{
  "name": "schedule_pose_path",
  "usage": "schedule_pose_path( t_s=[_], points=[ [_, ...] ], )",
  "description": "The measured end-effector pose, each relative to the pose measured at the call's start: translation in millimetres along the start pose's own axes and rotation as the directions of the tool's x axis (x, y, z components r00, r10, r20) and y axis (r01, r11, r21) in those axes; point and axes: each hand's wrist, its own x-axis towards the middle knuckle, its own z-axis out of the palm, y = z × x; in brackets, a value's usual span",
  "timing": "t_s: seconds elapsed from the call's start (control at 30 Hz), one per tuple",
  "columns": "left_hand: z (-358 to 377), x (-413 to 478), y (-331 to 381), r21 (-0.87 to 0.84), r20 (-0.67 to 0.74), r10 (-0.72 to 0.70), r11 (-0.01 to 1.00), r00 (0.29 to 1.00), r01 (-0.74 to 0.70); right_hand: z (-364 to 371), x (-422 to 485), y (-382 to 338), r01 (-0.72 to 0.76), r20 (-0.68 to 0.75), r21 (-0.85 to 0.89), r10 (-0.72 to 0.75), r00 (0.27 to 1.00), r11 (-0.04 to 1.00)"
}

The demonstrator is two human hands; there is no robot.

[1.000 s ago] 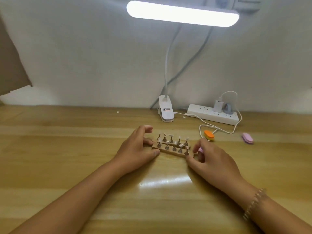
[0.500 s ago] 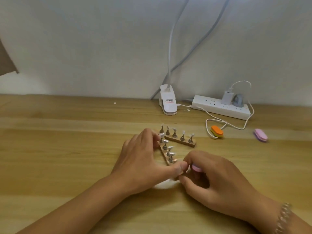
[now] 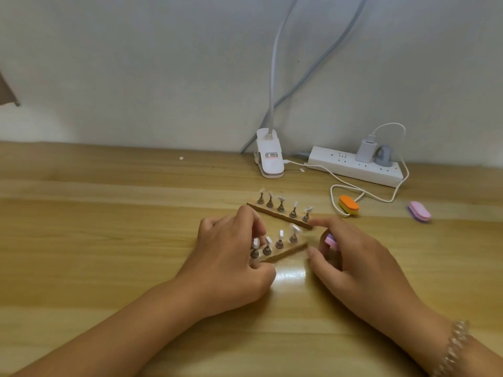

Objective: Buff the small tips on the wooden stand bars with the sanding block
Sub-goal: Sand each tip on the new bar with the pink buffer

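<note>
white lamp clip (image 3: pixel 269 159) by the wall (image 3: pixel 136 63), power strip (image 3: pixel 353 165) to its right, cable (image 3: pixel 331 194) looped on wooden table (image 3: pixel 109 227).

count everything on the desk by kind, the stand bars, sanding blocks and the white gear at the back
wooden stand bars: 2, far bar and near bar, gripped by the left hand
sanding blocks: 3, orange block, loose pink block, held pink block in the right hand
power strip: 1
lamp clip: 1
total: 7
</note>
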Motion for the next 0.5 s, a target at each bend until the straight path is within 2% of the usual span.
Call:
schedule_pose_path(
  t_s=[0.13,0.33,0.5],
  points=[
    [-7.3,3.6,-0.8,-0.090,0.005,0.020,0.996,1.000,-0.020,-2.6,2.2,-2.5,0.020,0.041,0.100,-0.024,0.999,0.995],
    [-5.1,4.0,0.8,-0.148,-0.030,0.037,0.988,0.999,-0.041,-2.9,4.5,-2.9,0.032,0.008,0.254,-0.036,0.999,0.967],
    [-4.5,4.6,-1.1,-0.175,-0.045,0.007,0.984,0.999,-0.015,-1.2,3.0,-0.7,0.075,-0.014,0.234,-0.073,0.997,0.969]
  ],
)
